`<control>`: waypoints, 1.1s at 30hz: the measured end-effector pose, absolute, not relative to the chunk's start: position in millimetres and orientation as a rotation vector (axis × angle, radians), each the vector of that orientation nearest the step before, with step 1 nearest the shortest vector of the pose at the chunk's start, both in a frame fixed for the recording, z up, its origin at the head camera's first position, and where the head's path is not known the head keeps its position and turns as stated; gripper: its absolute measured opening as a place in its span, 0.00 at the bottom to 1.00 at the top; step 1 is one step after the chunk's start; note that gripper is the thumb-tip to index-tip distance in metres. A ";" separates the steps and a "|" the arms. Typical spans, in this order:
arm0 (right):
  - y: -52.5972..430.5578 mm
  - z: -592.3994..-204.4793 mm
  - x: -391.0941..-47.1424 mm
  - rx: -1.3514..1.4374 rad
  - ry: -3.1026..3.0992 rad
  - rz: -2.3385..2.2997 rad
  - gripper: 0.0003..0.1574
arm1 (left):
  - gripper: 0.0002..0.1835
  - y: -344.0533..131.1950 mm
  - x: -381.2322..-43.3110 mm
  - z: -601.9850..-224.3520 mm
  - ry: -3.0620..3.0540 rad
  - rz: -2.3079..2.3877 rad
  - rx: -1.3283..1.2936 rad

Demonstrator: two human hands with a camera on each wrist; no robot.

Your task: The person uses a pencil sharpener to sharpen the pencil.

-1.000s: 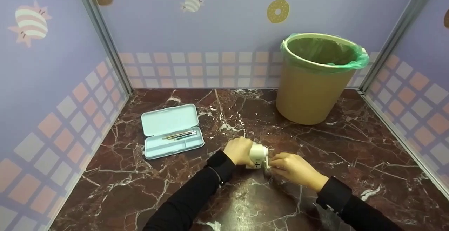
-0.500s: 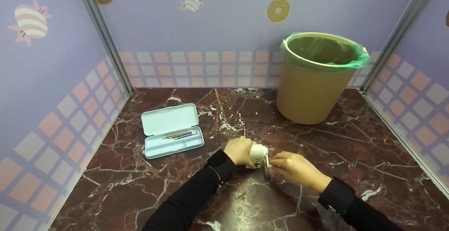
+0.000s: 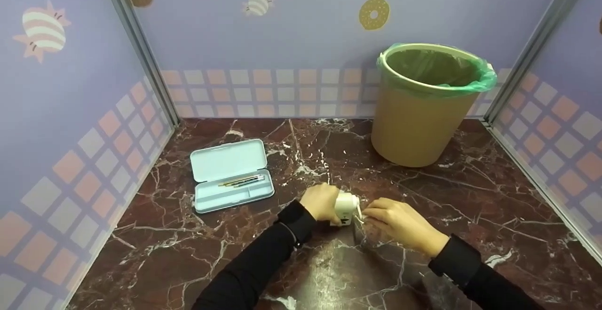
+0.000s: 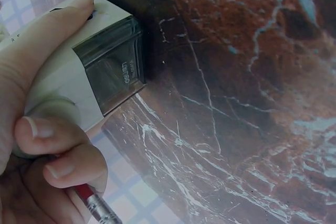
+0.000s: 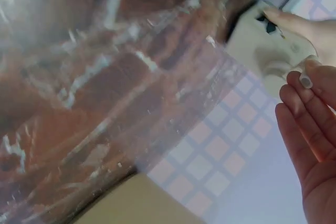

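A white hand-crank pencil sharpener (image 3: 345,205) lies on the marble table, gripped from the left by my left hand (image 3: 320,202). In the left wrist view its clear dark shavings drawer (image 4: 113,64) faces the table side. The same hand's fingers curl around a red pencil (image 4: 98,206), whose silver ferrule end sticks out below them; the rest of it is hidden. On the sharpener's other side, my right hand (image 3: 400,220) pinches the small crank knob (image 5: 305,81) between thumb and fingertips, with the other fingers extended in the right wrist view.
To the left, a light blue pencil case (image 3: 228,160) lies open with a few pencils (image 3: 241,181) inside. At the back right stands a tan waste bin (image 3: 418,126) lined with a green bag. White specks dot the table behind the sharpener, and patterned walls enclose it.
My right hand has shifted slightly up and away with the crank, which now stands at a different angle. The left hand and the sharpener stay in place.
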State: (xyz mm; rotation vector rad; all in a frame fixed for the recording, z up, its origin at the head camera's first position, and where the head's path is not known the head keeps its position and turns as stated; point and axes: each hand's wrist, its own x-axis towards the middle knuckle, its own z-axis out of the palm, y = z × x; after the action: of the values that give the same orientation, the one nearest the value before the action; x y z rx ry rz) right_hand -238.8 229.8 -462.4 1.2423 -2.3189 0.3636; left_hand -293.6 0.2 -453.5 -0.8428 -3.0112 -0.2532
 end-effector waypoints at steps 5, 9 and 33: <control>229.2 -457.4 -240.5 1.235 -2.289 0.356 0.11 | 0.27 -0.7 -294.4 -454.4 -3.003 -0.260 -0.863; 228.7 -454.2 -242.2 1.232 -2.270 0.334 0.11 | 0.26 -1.7 -295.3 -455.4 -3.011 -0.270 -0.877; 224.9 -437.6 -267.5 1.012 -2.387 0.316 0.09 | 0.25 2.6 -294.3 -456.5 -2.960 -0.181 -1.001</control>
State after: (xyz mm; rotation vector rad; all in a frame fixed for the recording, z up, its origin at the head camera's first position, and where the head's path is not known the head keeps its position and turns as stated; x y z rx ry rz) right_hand -267.5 224.9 -437.6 1.0116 -2.3871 0.3161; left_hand -294.3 2.6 -456.5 -1.0006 -2.9599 -0.1811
